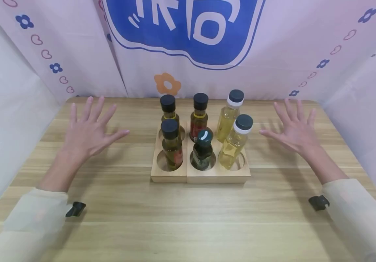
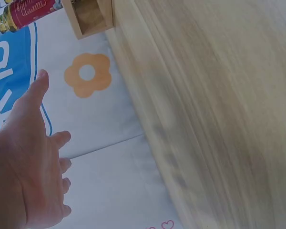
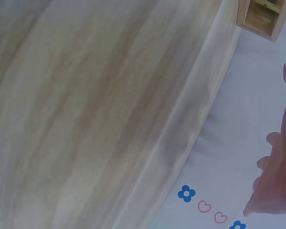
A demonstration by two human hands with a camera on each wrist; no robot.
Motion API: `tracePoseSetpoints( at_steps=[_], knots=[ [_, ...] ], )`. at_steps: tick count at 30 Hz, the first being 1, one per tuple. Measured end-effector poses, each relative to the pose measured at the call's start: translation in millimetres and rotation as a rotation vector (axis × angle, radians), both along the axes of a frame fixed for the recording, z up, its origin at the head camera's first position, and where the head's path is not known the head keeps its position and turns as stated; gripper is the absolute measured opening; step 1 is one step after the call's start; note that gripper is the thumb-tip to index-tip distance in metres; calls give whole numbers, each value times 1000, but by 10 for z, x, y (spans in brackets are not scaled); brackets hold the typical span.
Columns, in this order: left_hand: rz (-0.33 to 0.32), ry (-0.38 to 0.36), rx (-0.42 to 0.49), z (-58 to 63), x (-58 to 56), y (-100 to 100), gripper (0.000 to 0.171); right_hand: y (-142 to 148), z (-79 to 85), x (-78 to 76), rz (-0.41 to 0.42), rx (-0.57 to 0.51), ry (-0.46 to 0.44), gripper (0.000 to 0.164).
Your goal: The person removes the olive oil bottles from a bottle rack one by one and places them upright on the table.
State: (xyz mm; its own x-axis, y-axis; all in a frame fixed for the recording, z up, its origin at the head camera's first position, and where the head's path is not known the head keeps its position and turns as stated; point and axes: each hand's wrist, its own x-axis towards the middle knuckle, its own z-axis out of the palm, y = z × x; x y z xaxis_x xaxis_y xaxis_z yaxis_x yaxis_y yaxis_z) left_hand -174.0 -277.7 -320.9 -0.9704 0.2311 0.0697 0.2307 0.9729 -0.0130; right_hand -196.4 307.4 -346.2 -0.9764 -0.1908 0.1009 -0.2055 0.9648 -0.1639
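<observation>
My left hand [image 1: 87, 134] is spread over the left side of the table, fingers straight, holding nothing. On the right side, my right hand [image 1: 296, 133] is spread the same way, also holding nothing. Between them stands a wooden bottle rack [image 1: 218, 179] with round holes. In it are a front-left dark bottle [image 1: 172, 147] with a black cap, a small green-capped bottle [image 1: 202, 153], and a front-right pale yellow oil bottle [image 1: 232, 147]. Behind these are two black-capped dark bottles [image 1: 199, 122] and another pale yellow bottle [image 1: 228, 120]. Both hands are apart from the rack.
The wooden table [image 1: 188, 225] extends in front of the rack. A white cloth [image 1: 83, 40] with a blue printed sign and flowers hangs behind it. White cloth walls [image 1: 364, 102] flank the table. Dark clips [image 1: 319, 202] sit at both wrists near the sleeves.
</observation>
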Motion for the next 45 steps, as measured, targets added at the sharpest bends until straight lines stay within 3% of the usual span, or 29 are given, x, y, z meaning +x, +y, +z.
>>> tracePoseSetpoints(
  at_steps=[10, 19, 23, 28, 35, 39, 45],
  knots=[
    [-11, -6, 12, -83, 27, 25, 96, -67, -21, 39, 15, 6, -17, 103],
    [-27, -18, 38, -99, 30, 57, 94, -167, 37, 128, 90, -76, -39, 97],
    [-38, -29, 46, -98, 39, 87, 93, -222, 69, 175, 135, -151, -48, 92],
    [-62, -30, 67, -85, 63, 133, 91, -295, 83, 241, 189, -327, -91, 76],
    [-109, -63, 87, -32, 88, 219, 89, -369, -34, 324, 389, -519, -35, 41],
    [-131, -72, 130, -11, 104, 267, 88, -405, -81, 376, 471, -588, -59, 37],
    [-173, -15, 237, 14, 120, 362, 77, -448, -127, 413, 535, -653, -116, 42]
  ],
)
